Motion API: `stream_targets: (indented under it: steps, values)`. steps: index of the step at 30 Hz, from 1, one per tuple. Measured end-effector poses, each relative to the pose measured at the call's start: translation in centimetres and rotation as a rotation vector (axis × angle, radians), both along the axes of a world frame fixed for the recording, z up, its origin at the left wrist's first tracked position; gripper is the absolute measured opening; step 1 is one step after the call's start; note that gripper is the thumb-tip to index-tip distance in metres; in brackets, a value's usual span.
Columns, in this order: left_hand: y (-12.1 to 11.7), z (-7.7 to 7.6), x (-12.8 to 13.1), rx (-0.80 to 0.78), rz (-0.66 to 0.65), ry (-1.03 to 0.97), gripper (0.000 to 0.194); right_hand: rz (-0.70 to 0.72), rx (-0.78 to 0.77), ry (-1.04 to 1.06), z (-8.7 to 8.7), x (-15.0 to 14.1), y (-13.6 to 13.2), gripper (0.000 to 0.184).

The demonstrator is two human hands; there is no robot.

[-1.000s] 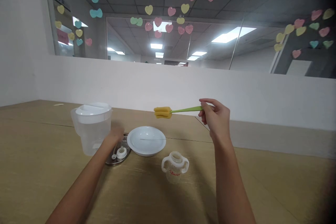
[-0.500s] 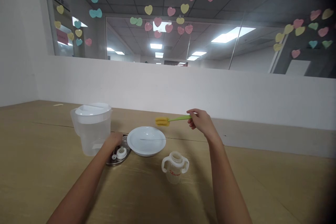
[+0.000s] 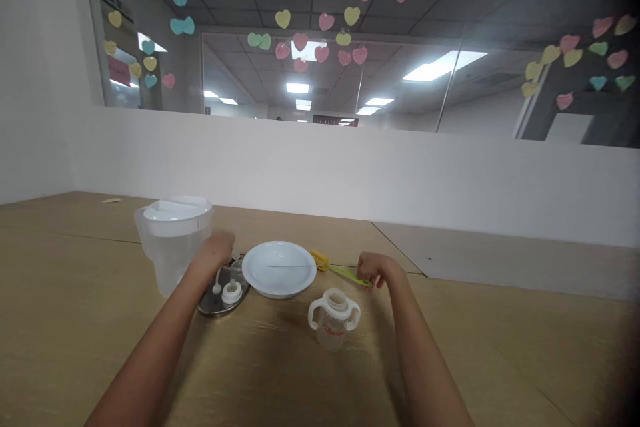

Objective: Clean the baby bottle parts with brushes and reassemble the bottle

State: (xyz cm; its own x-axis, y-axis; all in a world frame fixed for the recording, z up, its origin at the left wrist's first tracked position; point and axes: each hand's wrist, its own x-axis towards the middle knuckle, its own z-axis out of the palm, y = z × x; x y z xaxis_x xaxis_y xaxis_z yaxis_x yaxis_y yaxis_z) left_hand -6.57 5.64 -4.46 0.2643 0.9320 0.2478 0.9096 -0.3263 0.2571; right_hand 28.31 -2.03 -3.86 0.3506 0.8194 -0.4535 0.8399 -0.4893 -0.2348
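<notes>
My right hand (image 3: pixel 377 270) is low over the table, its fingers closed at the handle end of a bottle brush (image 3: pixel 345 272). The brush has a green handle and a yellow sponge head, which lies against the far right rim of a white bowl (image 3: pixel 279 288). My left hand (image 3: pixel 215 250) is closed above an oval metal tray (image 3: pixel 213 307). A thin straw with a small weighted end (image 3: pixel 217 288) hangs below its fingers. On the tray sit a white bottle collar (image 3: pixel 231 292) and a clear piece (image 3: pixel 239 270). Nearer me stands an uncapped two-handled baby bottle (image 3: pixel 334 327).
A lidded clear plastic pitcher (image 3: pixel 175 247) stands left of the tray, close to my left hand. A small flat scrap (image 3: pixel 111 200) lies at the back left. Behind the table is a white wall (image 3: pixel 300 163) below a window with heart-shaped notes.
My right hand has lowered the brush from the air to the table beside the bowl. My left hand has risen slightly from the tray, and the straw has come up with it.
</notes>
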Motion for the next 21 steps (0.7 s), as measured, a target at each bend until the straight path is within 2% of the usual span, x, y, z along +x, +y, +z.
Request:
stream_targets:
  steps: [4,7,10,13,17,21]
  values:
    - [-2.2,3.2,0.3,0.135,-0.048,0.022,0.016,-0.001,-0.108,-0.065,-1.8,0.4,0.8,0.017]
    - [-3.1,4.2,1.2,0.246,-0.175,-0.133,0.016,0.007,-0.126,-0.092,-2.9,0.6,1.3,0.017]
    - [-3.3,3.9,2.6,0.280,-0.361,-0.441,0.019,0.023,-0.117,-0.106,-3.3,0.6,1.5,0.018]
    - [-3.2,3.3,3.8,0.251,-0.459,-0.648,0.020,0.048,-0.050,-0.115,-3.0,0.3,1.7,0.018]
    - [-3.5,2.8,4.9,0.233,-0.544,-0.755,0.021,0.122,0.202,-0.086,-1.7,-1.3,2.3,0.021]
    - [-3.7,2.5,5.5,0.213,-0.562,-0.796,0.019,0.249,0.404,0.062,-1.0,-4.4,2.8,0.024]
